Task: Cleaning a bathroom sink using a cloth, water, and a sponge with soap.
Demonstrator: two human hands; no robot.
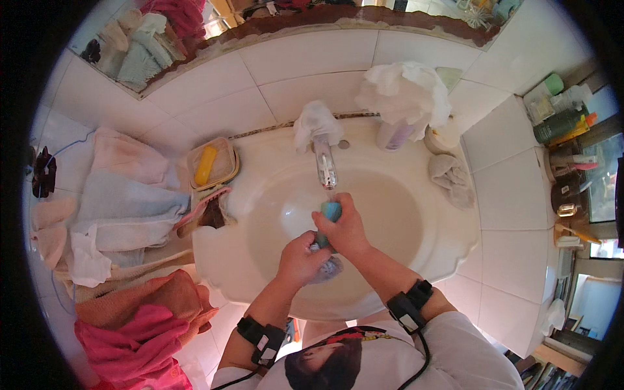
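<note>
My right hand (347,228) grips a small blue-green cylindrical thing (331,210) just below the spout of the chrome faucet (326,168). A thin stream of water seems to run from the spout onto its upper end. Lower down, my left hand (298,259) is closed around a wet-looking grey-blue cloth (327,271), which bunches against the lower end of the cylinder. Both hands are over the bowl of the cream washbasin (390,200). My fingers hide much of the cylinder and part of the cloth.
A yellow soap bar (206,165) lies in a plastic dish (222,146); beside it rests a pink-handled brush (204,207). Towels (131,204) hang at left. White tissue (407,92) covers a bottle (392,135) at the back. A grey cloth (448,175) lies on the right rim.
</note>
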